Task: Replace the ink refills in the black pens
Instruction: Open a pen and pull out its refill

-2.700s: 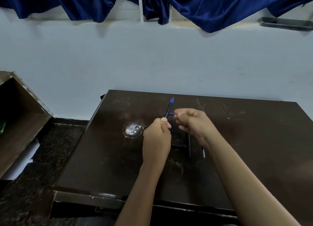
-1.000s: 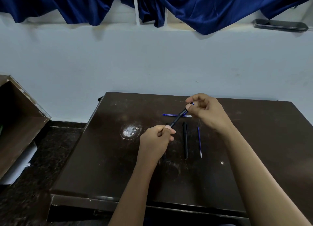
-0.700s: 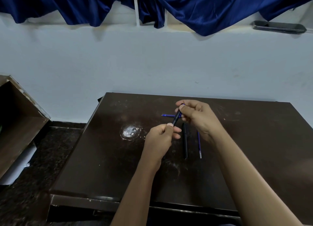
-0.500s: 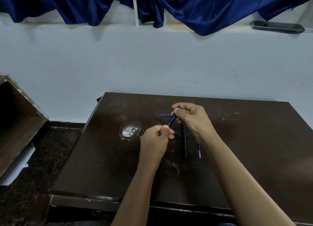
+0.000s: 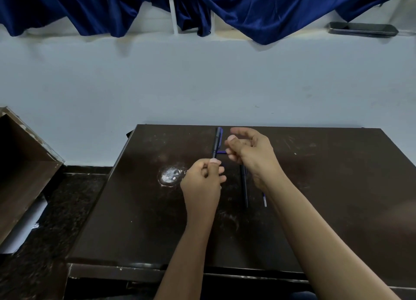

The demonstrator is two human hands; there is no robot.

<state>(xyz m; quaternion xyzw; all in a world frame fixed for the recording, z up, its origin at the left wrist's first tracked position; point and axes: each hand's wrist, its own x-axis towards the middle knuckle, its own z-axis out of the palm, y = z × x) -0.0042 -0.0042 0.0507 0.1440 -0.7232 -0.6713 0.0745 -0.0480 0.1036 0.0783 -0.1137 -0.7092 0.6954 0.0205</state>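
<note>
Dark table (image 5: pixel 315 209), left hand (image 5: pixel 202 182) pinching a black pen (image 5: pixel 216 142) by its near end — barrel pointing far, right hand (image 5: pixel 249 151) just right of it, fingers loosely curled, empty, second black pen (image 5: pixel 244 187) and blue refill (image 5: pixel 264 199) lying near — under the wrist.

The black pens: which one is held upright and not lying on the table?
The black pen in the left hand. It stands nearly upright, while the other black pen lies flat on the table, partly under the right hand.
</note>
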